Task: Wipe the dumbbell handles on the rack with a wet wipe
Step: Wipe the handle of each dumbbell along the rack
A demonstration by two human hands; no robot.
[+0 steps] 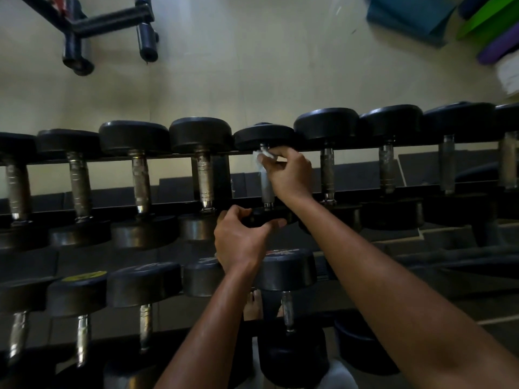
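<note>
fingers of the right hand (290,171) curl round a white wet wipe (261,160), the grip wrapping it onto the upper end of a dumbbell handle (266,186) on the rack's (174,204) top row. left hand (241,240) grips that dumbbell's near head (266,217), steadying it. best done, i'd judge, by sliding the wrapped wipe down the knurling while twisting, near head held firm so nothing rolls.

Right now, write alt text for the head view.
A right hand presses a white wet wipe round a dumbbell handle on the upper rack row, while the left hand grips that dumbbell's near head. More dumbbells fill both rows.
</note>
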